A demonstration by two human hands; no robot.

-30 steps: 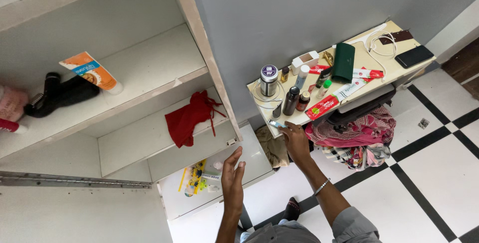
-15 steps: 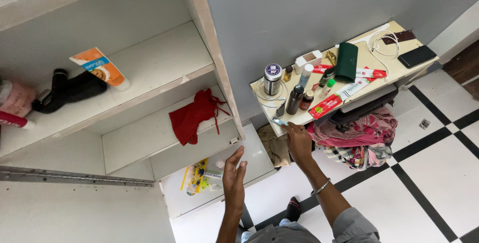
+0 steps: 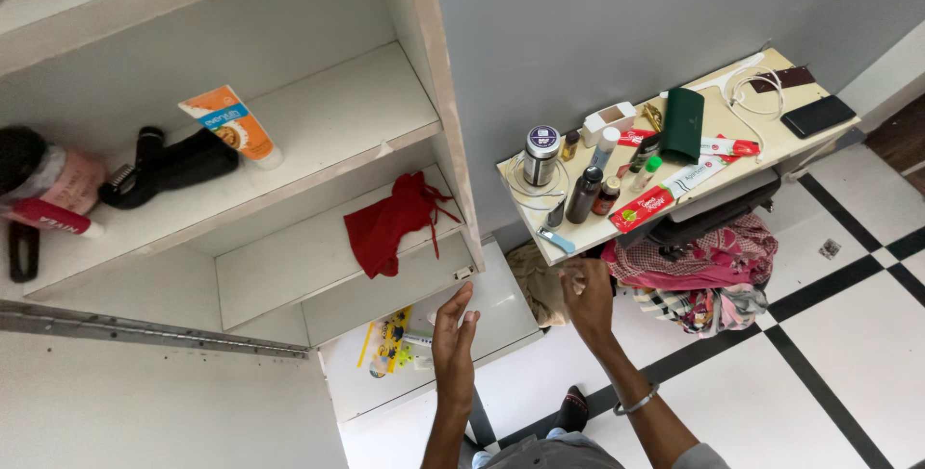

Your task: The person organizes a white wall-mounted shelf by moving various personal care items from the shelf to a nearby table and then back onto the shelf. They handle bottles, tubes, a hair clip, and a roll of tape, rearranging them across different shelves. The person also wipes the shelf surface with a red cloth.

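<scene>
Right hand [image 3: 586,296] fingers curled loosely, gripping nothing; small blue item [image 3: 556,240] lies on counter [image 3: 713,146] edge just above them. Left hand [image 3: 453,334] fingers spread, released, near the lower shelf [image 3: 501,310].

Crowded bottles [image 3: 590,190] along the small table [image 3: 771,146]; open shelf room beside the red cloth [image 3: 395,223].

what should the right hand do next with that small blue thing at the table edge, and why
Probably reach forward again and take the small blue object. It lies at the near edge of the cream table, while the right hand hangs just below that edge, fingers curled and apparently empty; the left hand is open.
</scene>
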